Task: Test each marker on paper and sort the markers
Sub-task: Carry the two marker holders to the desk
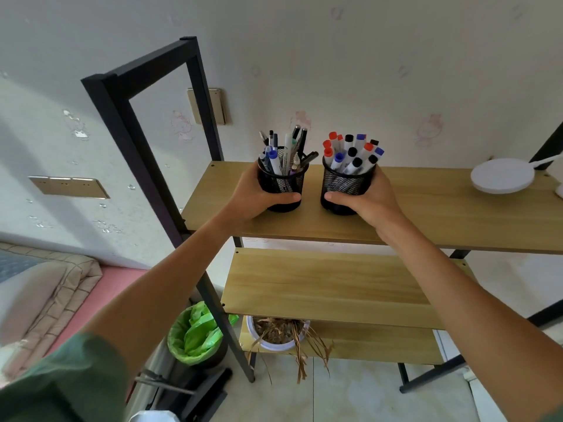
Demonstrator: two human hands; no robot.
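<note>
Black mesh cups on top wooden shelf (426, 208): left hand (256, 197) grips pen cup (281, 185), right hand (370, 197) grips marker cup (345, 188).

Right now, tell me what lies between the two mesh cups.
Nothing: the head view shows only bare shelf between the left cup and right cup.

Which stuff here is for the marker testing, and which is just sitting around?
For the job:
- right mesh cup of capped markers, held by the right hand
- left mesh cup of pens, held by the left hand

Just lying about:
- white round lamp
- dried potted plant
- green-lined bin
</note>
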